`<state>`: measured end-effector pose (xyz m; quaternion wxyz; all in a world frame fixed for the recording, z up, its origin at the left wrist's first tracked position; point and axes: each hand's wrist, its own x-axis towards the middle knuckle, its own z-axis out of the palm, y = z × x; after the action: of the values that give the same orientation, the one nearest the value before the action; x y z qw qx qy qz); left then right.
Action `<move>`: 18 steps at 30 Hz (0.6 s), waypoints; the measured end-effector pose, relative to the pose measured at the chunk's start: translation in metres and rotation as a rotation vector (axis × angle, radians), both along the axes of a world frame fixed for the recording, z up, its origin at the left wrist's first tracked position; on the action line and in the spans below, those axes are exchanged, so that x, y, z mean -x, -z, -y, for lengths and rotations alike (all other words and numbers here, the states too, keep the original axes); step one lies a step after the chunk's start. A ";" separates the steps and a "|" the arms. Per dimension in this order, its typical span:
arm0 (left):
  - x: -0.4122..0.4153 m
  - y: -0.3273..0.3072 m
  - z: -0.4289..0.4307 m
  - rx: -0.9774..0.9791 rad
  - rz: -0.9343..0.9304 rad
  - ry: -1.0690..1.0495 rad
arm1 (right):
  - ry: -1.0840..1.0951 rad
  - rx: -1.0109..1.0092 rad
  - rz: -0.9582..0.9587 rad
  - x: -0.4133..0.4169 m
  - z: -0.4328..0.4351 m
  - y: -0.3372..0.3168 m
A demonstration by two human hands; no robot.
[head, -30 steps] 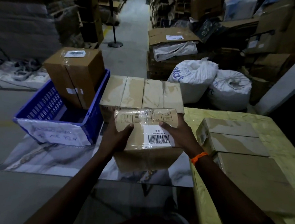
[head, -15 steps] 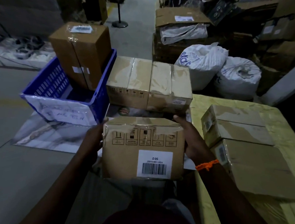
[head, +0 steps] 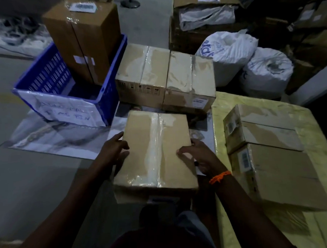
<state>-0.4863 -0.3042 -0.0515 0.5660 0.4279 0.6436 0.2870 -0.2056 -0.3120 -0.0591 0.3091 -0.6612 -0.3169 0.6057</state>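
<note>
Box (head: 154,148), taped seam up, is clamped between both hands in front of the person: left hand (head: 117,150) on its left edge, right hand (head: 196,156) with its thumb over the top. Beneath lie a marble-print sheet (head: 56,139), grey floor (head: 30,186) and a yellow table (head: 233,100) alongside. The storeroom is dim; the left fingers blur, and the box's near face is lost in shadow.
</note>
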 end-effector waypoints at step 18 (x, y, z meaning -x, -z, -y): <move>-0.017 0.017 -0.031 -0.180 -0.113 0.099 | 0.076 -0.182 0.128 0.011 -0.036 0.040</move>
<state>-0.4690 -0.2731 -0.0688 0.5017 0.5239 0.6239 0.2909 -0.2163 -0.2758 -0.0990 0.3699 -0.6792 -0.3645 0.5187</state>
